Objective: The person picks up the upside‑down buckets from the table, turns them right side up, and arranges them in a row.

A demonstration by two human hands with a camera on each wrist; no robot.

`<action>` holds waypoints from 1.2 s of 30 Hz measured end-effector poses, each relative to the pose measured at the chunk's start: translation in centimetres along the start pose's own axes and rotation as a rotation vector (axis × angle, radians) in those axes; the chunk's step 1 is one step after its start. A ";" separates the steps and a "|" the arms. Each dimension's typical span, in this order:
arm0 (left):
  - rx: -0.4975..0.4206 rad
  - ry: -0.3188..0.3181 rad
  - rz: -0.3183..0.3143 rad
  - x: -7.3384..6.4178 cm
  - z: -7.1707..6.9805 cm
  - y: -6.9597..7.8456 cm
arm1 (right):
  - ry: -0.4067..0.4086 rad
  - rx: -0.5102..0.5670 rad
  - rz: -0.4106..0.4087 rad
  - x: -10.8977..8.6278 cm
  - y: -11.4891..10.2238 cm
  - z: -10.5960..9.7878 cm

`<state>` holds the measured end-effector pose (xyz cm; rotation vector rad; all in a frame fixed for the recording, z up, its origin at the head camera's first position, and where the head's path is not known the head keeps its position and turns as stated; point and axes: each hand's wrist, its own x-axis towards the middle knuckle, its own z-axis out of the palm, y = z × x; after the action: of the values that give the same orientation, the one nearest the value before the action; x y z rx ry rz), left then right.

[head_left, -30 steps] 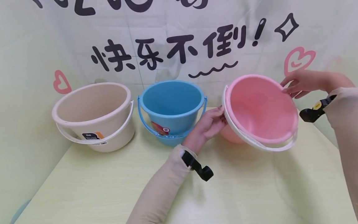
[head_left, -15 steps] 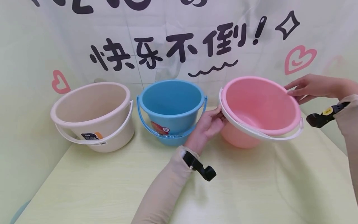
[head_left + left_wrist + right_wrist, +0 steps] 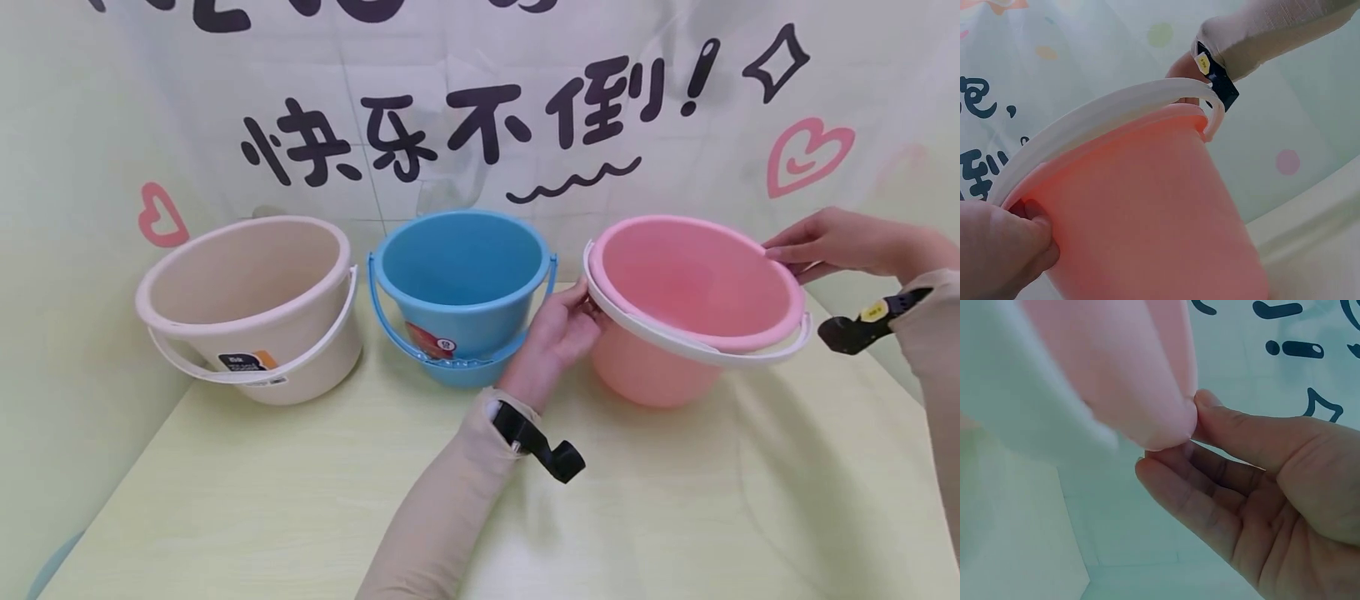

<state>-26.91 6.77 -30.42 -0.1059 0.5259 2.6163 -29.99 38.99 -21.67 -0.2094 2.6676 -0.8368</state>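
Observation:
A pink bucket (image 3: 652, 367) stands at the right of the table, slightly tilted, its white handle (image 3: 667, 337) lowered across the front of the rim. My left hand (image 3: 553, 333) grips the bucket's left side just below the rim, fingers curled under the edge. On the opposite side my right hand (image 3: 843, 246) pinches the rim, with the thumb at the edge and the fingers beneath, as the right wrist view shows. In the left wrist view the left hand (image 3: 1007, 250) is against the pink wall, under the handle. The bucket's base is partly out of that view.
A blue bucket (image 3: 461, 333) stands in the middle, close to my left wrist, its handle down. Farther left is a beige bucket (image 3: 322, 354) with a lowered white handle. All rest on a pale table (image 3: 300, 500) before a white printed curtain (image 3: 465, 50).
The pink bucket has tipped back from a forward lean to nearly upright, its base coming lower and more into view. My right hand has moved slightly down with the rim.

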 end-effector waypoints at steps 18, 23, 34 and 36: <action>0.012 -0.022 0.022 0.0 -1.0 0.5 | 0.143 0.049 -0.029 -0.6 0.7 1.6; 0.031 -0.016 0.010 0.0 -1.3 0.4 | 0.206 0.092 -0.019 -0.8 1.1 2.2; 0.103 0.118 -0.002 0.0 -1.8 -0.3 | 0.276 0.151 -0.033 -1.2 1.5 3.0; 0.110 0.159 0.003 0.1 -1.9 -0.5 | 0.285 0.163 -0.034 -1.2 1.6 3.0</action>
<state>-26.80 6.45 -32.37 -0.2786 0.7246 2.5892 -27.88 38.96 -24.62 -0.1023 2.8416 -1.1680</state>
